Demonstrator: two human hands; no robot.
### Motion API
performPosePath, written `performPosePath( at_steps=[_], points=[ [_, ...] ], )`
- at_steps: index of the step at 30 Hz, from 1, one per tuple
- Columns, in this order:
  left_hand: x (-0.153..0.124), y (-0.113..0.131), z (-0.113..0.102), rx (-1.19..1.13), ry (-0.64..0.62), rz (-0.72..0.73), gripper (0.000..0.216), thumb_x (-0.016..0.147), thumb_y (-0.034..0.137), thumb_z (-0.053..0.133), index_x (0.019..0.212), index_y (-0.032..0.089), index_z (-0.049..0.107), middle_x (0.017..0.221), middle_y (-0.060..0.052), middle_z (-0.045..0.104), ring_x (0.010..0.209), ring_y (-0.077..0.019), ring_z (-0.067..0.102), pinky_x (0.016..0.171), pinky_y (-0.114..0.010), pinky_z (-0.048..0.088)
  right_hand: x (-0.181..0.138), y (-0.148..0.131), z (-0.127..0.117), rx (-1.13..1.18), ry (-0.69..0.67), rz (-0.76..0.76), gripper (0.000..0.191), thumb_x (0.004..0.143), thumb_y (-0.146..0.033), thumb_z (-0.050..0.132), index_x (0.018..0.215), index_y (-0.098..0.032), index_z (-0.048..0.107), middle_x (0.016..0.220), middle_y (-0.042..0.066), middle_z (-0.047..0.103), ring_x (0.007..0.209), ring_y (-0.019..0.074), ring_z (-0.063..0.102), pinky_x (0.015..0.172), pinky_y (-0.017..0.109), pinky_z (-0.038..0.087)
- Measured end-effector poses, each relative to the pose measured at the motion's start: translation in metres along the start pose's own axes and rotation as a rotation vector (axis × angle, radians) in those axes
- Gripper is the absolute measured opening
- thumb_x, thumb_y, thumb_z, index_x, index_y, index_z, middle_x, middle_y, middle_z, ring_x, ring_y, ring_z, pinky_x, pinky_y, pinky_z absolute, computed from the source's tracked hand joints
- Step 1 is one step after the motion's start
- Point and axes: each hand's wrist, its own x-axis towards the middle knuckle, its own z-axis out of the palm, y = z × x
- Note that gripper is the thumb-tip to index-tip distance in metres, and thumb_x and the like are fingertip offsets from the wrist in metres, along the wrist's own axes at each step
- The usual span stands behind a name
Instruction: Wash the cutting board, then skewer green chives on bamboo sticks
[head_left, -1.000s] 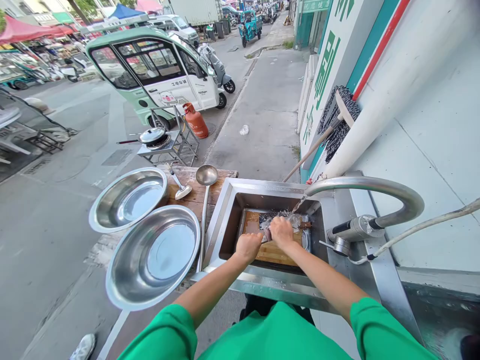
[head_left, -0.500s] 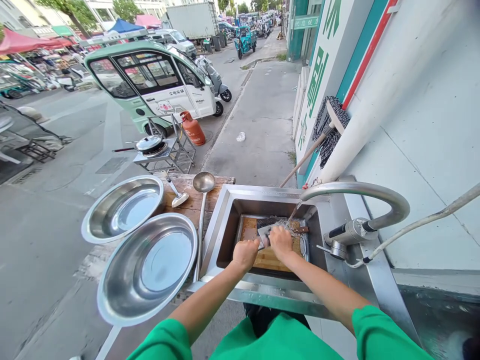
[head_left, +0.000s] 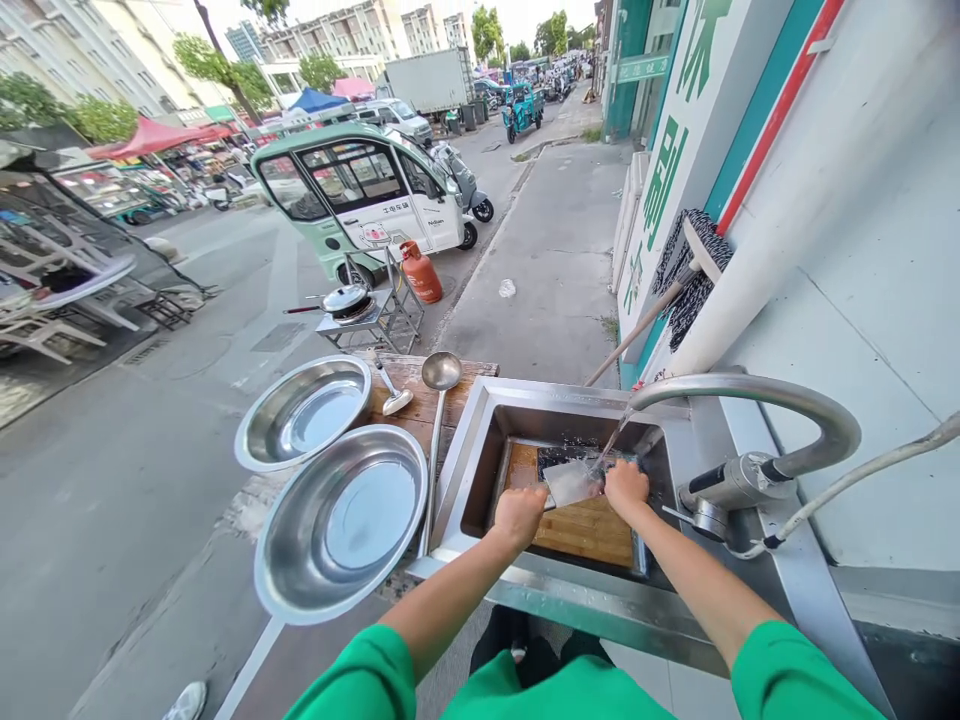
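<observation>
A steel cleaver (head_left: 570,482) lies over a wooden cutting board (head_left: 592,530) inside a steel sink (head_left: 466,468). My right hand (head_left: 626,486) is closed around the cleaver's handle end, right under the thin water stream (head_left: 611,440) from the curved faucet (head_left: 750,390). My left hand (head_left: 519,515) is closed in a fist at the blade's left corner; what its fingers hold is hidden. Both arms wear green sleeves.
Left of the sink, a wooden table carries two steel basins (head_left: 341,520) (head_left: 304,410), a long ladle (head_left: 440,372) and a small scoop (head_left: 391,397). A mop (head_left: 694,265) leans on the wall. A stove stand with a pan (head_left: 349,300), an orange gas cylinder (head_left: 421,272) and a green vehicle (head_left: 360,190) stand beyond.
My right hand has slid to the right off the blade, which now shows bare between my hands. My left hand stays closed at its left end. My view has swung left.
</observation>
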Motion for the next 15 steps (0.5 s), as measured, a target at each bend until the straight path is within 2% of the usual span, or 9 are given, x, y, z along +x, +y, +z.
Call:
performPosePath(
  at_steps=[3,7,11,13,15],
  points=[
    [-0.006,-0.007,0.004,-0.112,-0.001,-0.069,0.018,0.085,0.027,0.054,0.096,0.017,0.065,0.094,-0.014,0.070,0.091,-0.0288,0.066,0.078,-0.038,0.047,0.001,0.029,0.011,0.051,0.031,0.125,0.034,0.092,-0.021,0.040,0.084,-0.015,0.072,0.102,0.016,0.063,0.098,0.0259,0.057,0.070,0.033,0.040],
    [0.000,-0.005,0.009,-0.347,0.014,-0.209,0.020,0.084,0.034,0.056,0.088,0.018,0.066,0.091,-0.010,0.070,0.092,-0.0258,0.066,0.079,-0.034,0.048,-0.020,0.040,0.029,0.175,0.064,0.236,0.041,0.095,-0.033,0.036,0.088,-0.019,0.074,0.097,0.011,0.065,0.083,0.0196,0.061,0.064,0.028,0.041],
    [0.021,0.014,0.007,-0.707,-0.083,-0.293,0.037,0.091,0.040,0.043,0.077,0.012,0.064,0.068,-0.007,0.064,0.064,-0.0168,0.063,0.061,-0.027,0.049,-0.046,0.044,0.042,0.275,0.100,0.279,0.043,0.094,-0.032,0.035,0.089,-0.017,0.075,0.097,0.012,0.066,0.077,0.0178,0.062,0.063,0.026,0.043],
    [0.027,0.026,0.005,-0.904,-0.165,-0.281,0.045,0.095,0.043,0.033,0.081,0.011,0.063,0.059,-0.002,0.057,0.050,-0.0110,0.055,0.053,-0.023,0.047,-0.059,0.048,0.046,0.303,0.115,0.292,0.042,0.094,-0.033,0.036,0.092,-0.016,0.075,0.100,0.011,0.065,0.078,0.0177,0.062,0.065,0.026,0.044],
    [0.029,0.038,0.004,-1.069,-0.230,-0.253,0.048,0.097,0.045,0.028,0.088,0.012,0.061,0.058,0.001,0.052,0.045,-0.0076,0.049,0.051,-0.021,0.046,-0.072,0.052,0.049,0.327,0.142,0.264,0.041,0.094,-0.034,0.037,0.093,-0.017,0.074,0.101,0.010,0.065,0.083,0.0178,0.062,0.070,0.026,0.046]
  ],
)
